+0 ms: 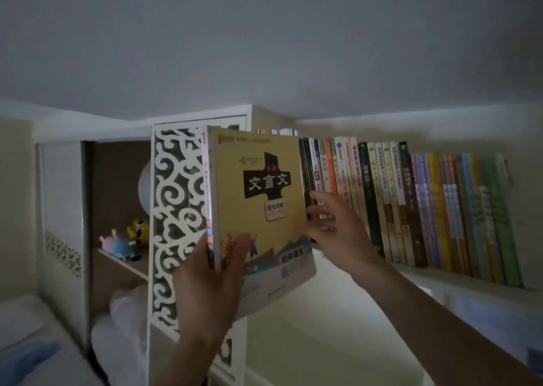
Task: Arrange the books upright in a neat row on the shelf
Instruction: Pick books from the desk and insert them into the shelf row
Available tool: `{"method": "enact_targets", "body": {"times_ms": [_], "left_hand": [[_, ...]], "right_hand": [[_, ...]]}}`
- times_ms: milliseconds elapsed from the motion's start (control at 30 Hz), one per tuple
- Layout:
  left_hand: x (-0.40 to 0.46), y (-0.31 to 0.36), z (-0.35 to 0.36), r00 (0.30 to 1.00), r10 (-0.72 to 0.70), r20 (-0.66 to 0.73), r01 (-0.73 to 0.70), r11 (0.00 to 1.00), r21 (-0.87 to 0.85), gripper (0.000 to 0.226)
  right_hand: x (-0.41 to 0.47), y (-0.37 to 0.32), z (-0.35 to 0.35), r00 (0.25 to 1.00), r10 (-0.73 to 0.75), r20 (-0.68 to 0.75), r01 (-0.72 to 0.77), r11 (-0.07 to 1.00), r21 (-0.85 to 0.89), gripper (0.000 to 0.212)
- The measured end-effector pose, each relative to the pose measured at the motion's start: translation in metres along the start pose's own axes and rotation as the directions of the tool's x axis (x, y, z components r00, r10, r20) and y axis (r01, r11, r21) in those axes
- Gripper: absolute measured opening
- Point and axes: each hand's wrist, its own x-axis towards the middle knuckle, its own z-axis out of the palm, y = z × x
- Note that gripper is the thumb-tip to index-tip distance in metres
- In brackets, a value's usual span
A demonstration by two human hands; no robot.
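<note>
Book (pixel 258 206): large softcover, light, somewhat floppy; left hand (pixel 208 280) grips lower spine corner. Right hand (pixel 335 227), fingers spread, touches row (pixel 411 206). Support near spine.

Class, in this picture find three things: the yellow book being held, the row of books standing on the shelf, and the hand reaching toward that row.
yellow book (pixel 258 192): head view, middle of its front cover.
row of books (pixel 411 206): head view, on the spines.
right hand (pixel 338 227): head view, back of the hand.
</note>
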Motion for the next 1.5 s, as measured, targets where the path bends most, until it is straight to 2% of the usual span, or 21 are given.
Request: {"method": "enact_targets", "body": {"times_ms": [133, 333, 500, 700, 867, 933, 1033, 1133, 1300, 1367, 1500], "left_hand": [[0.068, -0.005, 0.022, 0.993, 0.107, -0.057, -0.106, 0.994, 0.014, 0.016], [0.105, -0.033, 0.049, 0.992, 0.124, -0.029, -0.12, 0.987, 0.106, 0.018], [0.095, -0.047, 0.045, 0.998, 0.062, -0.009, -0.062, 0.995, 0.077, 0.015], [0.091, -0.044, 0.048, 0.997, 0.075, -0.017, -0.073, 0.992, 0.107, 0.016], [0.09, -0.039, 0.044, 0.998, 0.065, -0.025, -0.061, 0.99, 0.127, 0.016], [0.091, -0.039, 0.036, 0.997, 0.056, -0.059, -0.047, 0.989, 0.138, 0.018], [0.095, -0.042, 0.02, 0.991, 0.074, -0.113, -0.054, 0.983, 0.173, 0.018], [0.102, -0.052, 0.008, 0.991, 0.085, -0.1, -0.061, 0.974, 0.218, 0.023], [0.108, -0.054, 0.002, 0.986, 0.114, -0.122, -0.082, 0.967, 0.24, 0.018], [0.107, -0.051, 0.003, 0.98, 0.148, -0.135, -0.11, 0.961, 0.255, 0.017], [0.106, -0.052, 0.008, 0.978, 0.157, -0.141, -0.113, 0.953, 0.281, 0.015]], "right_hand": [[0.04, 0.006, 0.006, 0.998, -0.061, -0.01, 0.058, 0.981, -0.185, 0.056], [0.052, 0.035, 0.002, 0.996, -0.085, -0.02, 0.07, 0.917, -0.392, 0.056], [0.051, 0.056, 0.007, 0.996, -0.077, 0.052, 0.092, 0.898, -0.429, 0.052], [0.056, 0.058, 0.024, 0.986, -0.162, 0.045, 0.159, 0.806, -0.571, 0.046], [0.052, 0.063, 0.033, 0.985, -0.135, 0.104, 0.17, 0.776, -0.608, 0.046], [0.051, 0.06, 0.035, 0.984, -0.159, 0.078, 0.172, 0.753, -0.635, 0.045], [0.059, 0.045, 0.043, 0.933, -0.35, -0.085, 0.183, 0.665, -0.724, 0.044], [0.075, 0.031, 0.06, 0.846, -0.488, -0.215, 0.109, 0.552, -0.827, 0.068], [0.106, 0.031, 0.096, 0.852, -0.479, -0.211, 0.058, 0.488, -0.871, 0.131], [0.115, 0.037, 0.109, 0.855, -0.483, -0.188, 0.086, 0.489, -0.868, 0.141], [0.129, 0.048, 0.12, 0.866, -0.479, -0.145, 0.091, 0.436, -0.896, 0.138]]}}
